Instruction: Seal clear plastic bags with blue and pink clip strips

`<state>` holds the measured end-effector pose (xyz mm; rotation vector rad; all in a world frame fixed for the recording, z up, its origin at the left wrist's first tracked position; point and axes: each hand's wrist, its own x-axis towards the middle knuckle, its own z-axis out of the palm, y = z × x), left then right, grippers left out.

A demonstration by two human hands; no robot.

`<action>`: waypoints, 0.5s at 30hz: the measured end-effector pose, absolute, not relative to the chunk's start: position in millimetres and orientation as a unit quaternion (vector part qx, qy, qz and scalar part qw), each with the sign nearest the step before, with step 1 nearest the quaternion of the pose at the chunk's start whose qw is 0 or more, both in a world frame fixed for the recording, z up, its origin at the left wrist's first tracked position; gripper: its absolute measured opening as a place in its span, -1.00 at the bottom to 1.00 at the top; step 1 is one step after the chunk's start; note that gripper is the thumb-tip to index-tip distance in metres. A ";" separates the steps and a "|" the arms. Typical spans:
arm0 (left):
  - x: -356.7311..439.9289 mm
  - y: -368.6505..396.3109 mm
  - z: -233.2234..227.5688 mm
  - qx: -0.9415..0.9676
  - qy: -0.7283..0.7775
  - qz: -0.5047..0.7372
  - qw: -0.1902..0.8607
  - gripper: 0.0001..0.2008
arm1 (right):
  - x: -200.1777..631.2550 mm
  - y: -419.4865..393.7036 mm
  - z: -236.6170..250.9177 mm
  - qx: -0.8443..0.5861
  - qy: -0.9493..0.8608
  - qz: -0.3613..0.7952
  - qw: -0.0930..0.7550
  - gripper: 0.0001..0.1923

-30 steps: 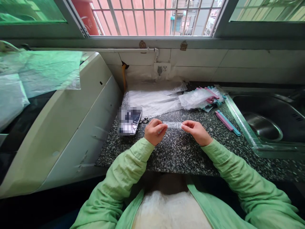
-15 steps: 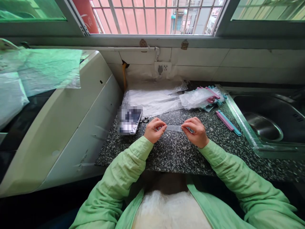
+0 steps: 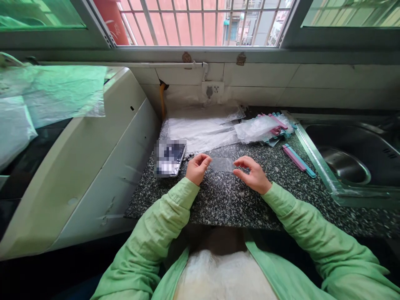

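A small clear plastic bag (image 3: 222, 164) stretches over the speckled counter between my two hands. My left hand (image 3: 197, 168) pinches its left end between thumb and forefinger. At the other end my right hand (image 3: 252, 175) has thumb and forefinger spread apart, close beside the bag's right edge; whether a fingertip touches it I cannot tell. A phone-like device (image 3: 178, 158), partly blurred out, lies left of my left hand. Farther back sits a heap of clear plastic packaging (image 3: 256, 128) with pink and blue strips. One pink strip (image 3: 294, 158) and one blue strip (image 3: 301, 161) lie side by side at the right.
A metal sink (image 3: 336, 189) is set into the counter (image 3: 231, 204) on the right. White plastic sheeting (image 3: 200, 131) covers the back left. A large pale machine or appliance (image 3: 103, 166) stands on the left. A wall socket (image 3: 213, 89) sits below the barred window.
My right thumb and forefinger have parted from their pinch on the bag's right end. The bag now shows flatter and wider, and my left hand has shifted slightly left.
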<state>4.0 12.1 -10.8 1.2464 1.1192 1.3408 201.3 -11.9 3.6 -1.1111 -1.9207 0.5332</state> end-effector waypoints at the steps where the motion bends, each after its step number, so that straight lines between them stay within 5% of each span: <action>1: 4.2 12.5 -11.2 0.501 0.461 0.554 0.479 -0.67 | 200.6 -12.4 2.8 -0.438 -0.769 0.217 0.411 -0.76; 15: 6.9 12.1 -14.1 0.504 0.471 0.542 0.480 -0.72 | 198.8 -13.0 0.8 -0.437 -0.774 0.146 0.433 -0.85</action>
